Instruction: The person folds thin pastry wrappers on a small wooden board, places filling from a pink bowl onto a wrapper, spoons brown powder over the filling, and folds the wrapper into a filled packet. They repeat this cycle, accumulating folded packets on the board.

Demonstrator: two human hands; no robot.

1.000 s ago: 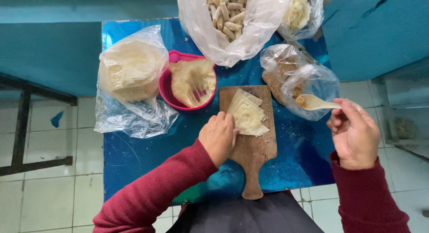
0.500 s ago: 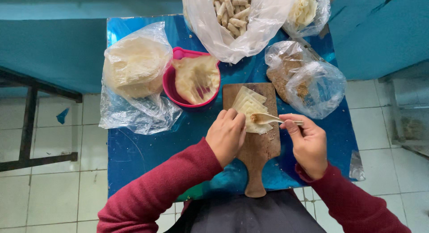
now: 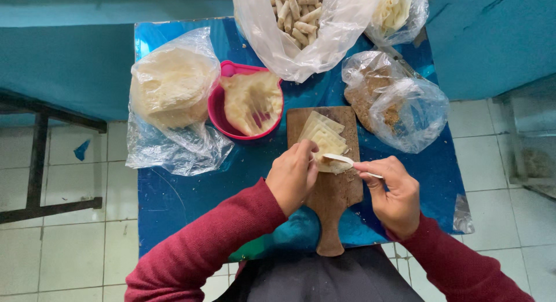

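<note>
The blue desk (image 3: 174, 203) is crowded with open plastic bags, so a stray elbow could drag one off its edge. On the wooden board (image 3: 336, 192) lies a stack of pale wrapper sheets (image 3: 322, 137). The left hand (image 3: 292, 177), fingers curled, pins the top sheet; if it slips, the stack may slide. The right hand (image 3: 394, 195) pinches a white spoon (image 3: 341, 159), whose filling may spill.
</note>
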